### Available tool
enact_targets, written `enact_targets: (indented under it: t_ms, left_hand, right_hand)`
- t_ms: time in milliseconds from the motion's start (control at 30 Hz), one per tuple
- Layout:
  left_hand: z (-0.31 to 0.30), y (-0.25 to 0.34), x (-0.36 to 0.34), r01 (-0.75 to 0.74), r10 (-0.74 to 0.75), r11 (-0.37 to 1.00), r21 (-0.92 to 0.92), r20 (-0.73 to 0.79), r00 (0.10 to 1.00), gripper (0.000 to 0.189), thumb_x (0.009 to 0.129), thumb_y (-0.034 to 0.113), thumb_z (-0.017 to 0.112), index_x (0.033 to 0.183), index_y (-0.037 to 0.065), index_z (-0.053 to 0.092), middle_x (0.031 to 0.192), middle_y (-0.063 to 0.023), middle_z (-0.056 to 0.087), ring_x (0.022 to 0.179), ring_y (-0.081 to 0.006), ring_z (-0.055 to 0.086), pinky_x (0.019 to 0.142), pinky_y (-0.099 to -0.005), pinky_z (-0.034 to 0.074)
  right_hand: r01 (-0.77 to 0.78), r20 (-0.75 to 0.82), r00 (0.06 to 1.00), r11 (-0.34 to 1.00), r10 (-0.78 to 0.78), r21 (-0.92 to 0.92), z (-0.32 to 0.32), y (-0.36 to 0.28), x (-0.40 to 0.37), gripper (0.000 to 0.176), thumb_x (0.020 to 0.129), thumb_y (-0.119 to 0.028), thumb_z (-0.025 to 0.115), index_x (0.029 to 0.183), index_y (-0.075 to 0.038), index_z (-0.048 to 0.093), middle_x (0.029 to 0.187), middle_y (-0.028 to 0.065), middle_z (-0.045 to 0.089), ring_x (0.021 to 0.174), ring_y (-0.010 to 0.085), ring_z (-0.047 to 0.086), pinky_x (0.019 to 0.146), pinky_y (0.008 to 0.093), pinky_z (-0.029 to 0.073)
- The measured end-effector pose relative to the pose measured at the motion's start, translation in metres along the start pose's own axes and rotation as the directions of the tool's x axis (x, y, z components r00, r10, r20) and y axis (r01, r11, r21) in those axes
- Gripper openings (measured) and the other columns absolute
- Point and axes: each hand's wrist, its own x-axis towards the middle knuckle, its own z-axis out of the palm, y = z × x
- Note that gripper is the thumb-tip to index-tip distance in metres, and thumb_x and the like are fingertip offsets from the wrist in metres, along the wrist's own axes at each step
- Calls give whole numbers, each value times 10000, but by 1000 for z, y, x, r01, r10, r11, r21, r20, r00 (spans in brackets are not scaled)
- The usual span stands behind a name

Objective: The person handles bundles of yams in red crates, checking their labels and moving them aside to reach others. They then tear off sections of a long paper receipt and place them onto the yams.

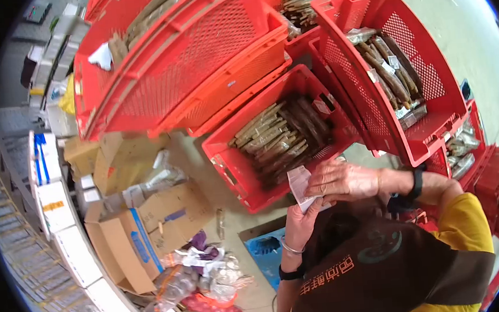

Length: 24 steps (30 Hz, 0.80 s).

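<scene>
While the left hand [300,228] and right hand [350,180] pinch paper [298,181] between nearly closed fingers by the edge of the red crate [221,163], bare floor [201,170] opens leftward.

The left hand [303,225] is pinching a white paper [300,186], and the right hand [345,179] is resting its fingers against the paper's edge. A bracelet [292,247] is circling the left wrist; a black band [418,182] is wrapping the right. Beyond the paper, wrapped brown roots [271,136] are lying in rows inside a red crate [243,189]. To its right, another red crate [431,77] is holding more roots [386,69], some bearing white labels. Stacked red crates [195,60] are standing at the upper left. An open carton [116,248] is sitting on the left near bagged produce [218,276], and white boxes [78,251] are lining up beside it.
</scene>
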Motion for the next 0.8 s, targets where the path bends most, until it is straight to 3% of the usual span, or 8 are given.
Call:
enact_targets:
  t_ms: [167,267,400,433,500,567,667,800]
  left_hand:
    - [-44,-57,-27,234,-215,968,-87,189,958,295,1003,154,518,1205,-48,591,1019,-112,700,936,-181,672,862,-311,532]
    - [-48,-81,-27,385,-314,893,-233,289,904,331,1003,160,512,1239,-67,559,1112,-144,676,1013,-220,664,909,-341,534]
    - [-41,-126,-23,523,-412,806,-276,373,832,330,999,132,511,1263,-64,548,1146,-130,670,1040,-219,657,937,-333,514]
    - [-40,-133,-22,568,-448,770,-290,389,805,341,994,126,515,1275,-66,531,1179,-133,653,1070,-242,648,962,-351,504]
    - [-37,-148,-20,586,-477,750,-307,363,800,341,996,119,510,1278,-72,525,1183,-140,651,1081,-247,645,973,-350,494]
    - [-33,-160,-14,595,-502,735,-326,329,800,341,997,112,505,1280,-78,519,1187,-146,650,1091,-251,641,984,-348,485]
    - [-30,-178,-3,668,-648,654,-355,192,737,333,1004,100,484,1274,-94,512,1195,-162,645,1117,-253,628,1001,-340,469]
    - [-26,-186,0,662,-657,629,-406,178,733,314,1007,83,478,1265,-92,518,1223,-155,635,1155,-243,607,1010,-314,451]
  right_hand:
    - [-156,64,987,960,145,232,89,16,-17,312,906,-147,631,1199,-39,628,1076,125,654,1023,272,617,920,393,473]
    - [-696,543,711,341,447,631,110,49,-24,243,952,-138,577,1113,27,653,969,107,711,946,173,640,881,325,497]
    - [-512,251,645,164,722,843,159,216,-49,186,901,-89,635,1059,-11,697,1009,17,692,913,105,612,833,282,513]
    - [-556,137,454,160,880,816,181,279,-60,197,868,-68,651,1050,-4,695,956,0,693,877,107,612,797,298,522]
    - [-857,-476,404,505,781,101,209,374,-69,218,849,-46,576,1025,-45,704,912,129,722,825,334,681,765,342,541]
    - [-915,-390,367,403,844,11,221,432,-70,249,849,-58,535,1041,-73,694,1049,184,676,950,404,630,831,372,529]
    - [-706,-366,629,308,686,-637,291,502,-104,281,860,-148,504,1088,-14,598,1249,173,591,1195,351,509,1055,478,349]
    - [-555,-417,743,134,522,-821,321,475,-117,408,926,-204,455,1247,45,493,1247,215,520,1140,377,504,1065,503,320]
